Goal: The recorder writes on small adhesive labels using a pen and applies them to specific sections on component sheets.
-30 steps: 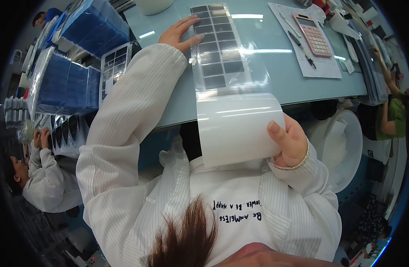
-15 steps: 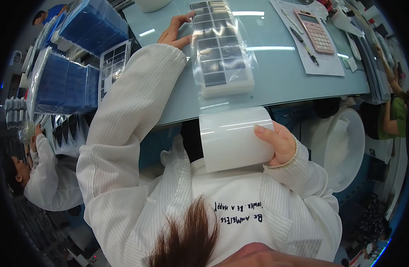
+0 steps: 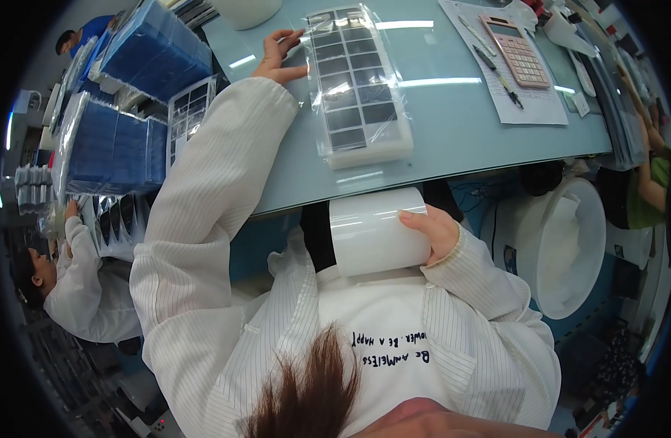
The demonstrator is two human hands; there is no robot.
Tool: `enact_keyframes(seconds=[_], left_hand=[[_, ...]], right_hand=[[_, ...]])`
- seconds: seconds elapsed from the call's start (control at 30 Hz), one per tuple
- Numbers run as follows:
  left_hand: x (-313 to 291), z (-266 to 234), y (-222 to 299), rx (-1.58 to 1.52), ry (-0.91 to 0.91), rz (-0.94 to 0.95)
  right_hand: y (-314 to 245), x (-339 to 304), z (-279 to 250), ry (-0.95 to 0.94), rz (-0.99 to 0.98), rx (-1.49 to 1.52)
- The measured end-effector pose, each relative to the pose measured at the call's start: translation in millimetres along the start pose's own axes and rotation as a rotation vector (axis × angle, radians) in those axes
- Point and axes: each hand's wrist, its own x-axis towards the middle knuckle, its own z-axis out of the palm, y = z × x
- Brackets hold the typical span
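Observation:
A stack of clear film sheets with dark rectangular panels in two columns (image 3: 357, 87) lies on the glass-topped table. My left hand (image 3: 280, 58) is at its left edge, fingers apart and holding nothing; fingertips reach the edge, though I cannot tell if they press on it. In front of my lap, below the table edge, is a wide roll of white glossy film (image 3: 375, 237). My right hand (image 3: 439, 235) grips its right end, with the thumb on top and the other fingers mostly hidden.
Blue plastic-wrapped stacks (image 3: 116, 153) stand at the left, beside another panelled sheet (image 3: 188, 117). A pink calculator (image 3: 515, 55), pen (image 3: 498, 75) and paper (image 3: 540, 109) lie at the far right. A white bin (image 3: 569, 252) stands below. A co-worker (image 3: 91, 285) sits at left.
My left hand has drawn back slightly from the top of the panelled stack to its left edge. The roll in my right hand has shifted a little left and down.

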Motion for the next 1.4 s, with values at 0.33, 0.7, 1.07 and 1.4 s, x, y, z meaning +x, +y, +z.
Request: enact_keyframes(seconds=[0.33,0.7,1.07,1.4], left_hand=[[24,41,89,0.762,-0.045,0.427],[18,56,147,0.734,-0.333,-0.032],[-45,41,148,0.526,0.008,0.170],[-227,73,155,-0.230,-0.328,-0.271]], right_hand=[[3,13,-14,-0.030,0.041,0.016],[4,15,-20,-0.067,-0.006,0.006],[0,11,-13,-0.219,0.001,0.018],[-9,7,-15,-0.306,0.044,-0.047]])
